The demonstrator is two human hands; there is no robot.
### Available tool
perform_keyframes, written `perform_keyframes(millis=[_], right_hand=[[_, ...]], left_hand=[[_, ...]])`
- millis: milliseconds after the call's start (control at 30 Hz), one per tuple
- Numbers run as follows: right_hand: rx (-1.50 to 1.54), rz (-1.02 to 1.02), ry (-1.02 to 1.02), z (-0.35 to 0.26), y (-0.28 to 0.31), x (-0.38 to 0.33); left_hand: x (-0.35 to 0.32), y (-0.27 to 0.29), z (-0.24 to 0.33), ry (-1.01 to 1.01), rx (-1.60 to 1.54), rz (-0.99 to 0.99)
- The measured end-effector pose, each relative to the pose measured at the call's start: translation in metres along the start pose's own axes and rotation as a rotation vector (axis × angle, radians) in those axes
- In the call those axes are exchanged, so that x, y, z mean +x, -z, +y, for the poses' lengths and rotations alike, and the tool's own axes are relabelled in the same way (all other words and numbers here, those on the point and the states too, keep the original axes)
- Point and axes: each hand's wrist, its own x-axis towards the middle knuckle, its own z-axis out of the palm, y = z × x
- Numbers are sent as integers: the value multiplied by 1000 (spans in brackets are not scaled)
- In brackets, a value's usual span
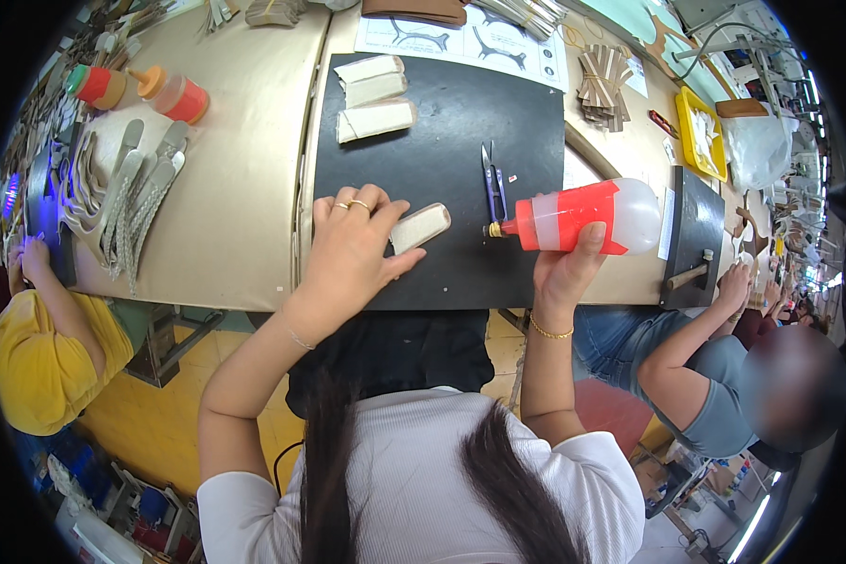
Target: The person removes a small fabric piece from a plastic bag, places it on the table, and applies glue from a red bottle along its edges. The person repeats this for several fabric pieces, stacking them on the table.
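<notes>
My left hand [352, 246] rests flat on the black mat [442, 150], its fingers pressing the near end of a small cream folded piece [421, 227]. My right hand [567, 268] grips a squeeze bottle [583, 216] with a red label and a brass nozzle; the bottle lies sideways, nozzle pointing left toward the cream piece. Small dark snips [493, 183] lie on the mat just behind the nozzle. Three more cream folded pieces [374, 97] are stacked at the mat's far left corner.
Two orange-capped bottles [174, 94] and a fan of grey strips [141, 202] lie on the tan table to the left. A person in yellow [42, 348] works at left, another in grey [714, 376] at right. A yellow tray [700, 132] and a hammer [691, 274] are at right.
</notes>
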Motion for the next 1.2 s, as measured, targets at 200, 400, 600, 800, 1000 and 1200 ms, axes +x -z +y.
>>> perform_keyframes(millis=[200,400,600,800,1000,1200], right_hand=[[111,-7,-80,1,-6,-3],[117,-12,-77,-4,-6,-1],[99,43,-66,-4,-5,3],[101,26,-94,-4,-3,6],[6,20,-43,3,-1,5],[8,11,-51,2,4,8]], left_hand=[[-1,-8,9,-21,89,34],[1,-5,10,40,-42,50],[16,19,3,225,-379,-63],[79,51,-56,133,-222,169],[139,48,-108,209,-93,24],[148,38,-117,228,-30,-30]])
